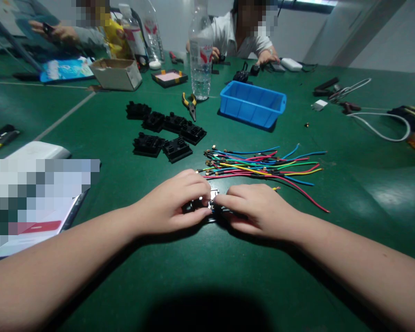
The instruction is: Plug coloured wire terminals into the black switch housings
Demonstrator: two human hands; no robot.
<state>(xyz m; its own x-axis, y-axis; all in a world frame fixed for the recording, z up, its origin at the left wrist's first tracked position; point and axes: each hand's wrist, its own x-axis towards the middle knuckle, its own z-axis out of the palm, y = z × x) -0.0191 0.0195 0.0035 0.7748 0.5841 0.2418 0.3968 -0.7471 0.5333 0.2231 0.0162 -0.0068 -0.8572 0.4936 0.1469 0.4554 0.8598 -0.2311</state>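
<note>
My left hand (180,203) and my right hand (256,207) meet over a small black plastic part with shiny metal pieces (212,214) on the table. Both hands are closed on it, the left from one side and the right from the other. Fingers cover most of the part, so its full shape is hidden. Just beyond my hands lies a loose bundle of coloured wires (263,163), red, blue, green and yellow, with metal ends at the left. A yellow wire end (275,188) shows behind my right hand. Several black plastic housings (178,148) sit farther off to the left.
Behind the wires stand a blue bin (252,103), yellow-handled pliers (191,106) and a clear bottle (200,69). A cardboard box (117,74) is at the back left. Papers (48,207) lie beside my left forearm; a white cable (376,133) curls at the right. Two people sit across the table.
</note>
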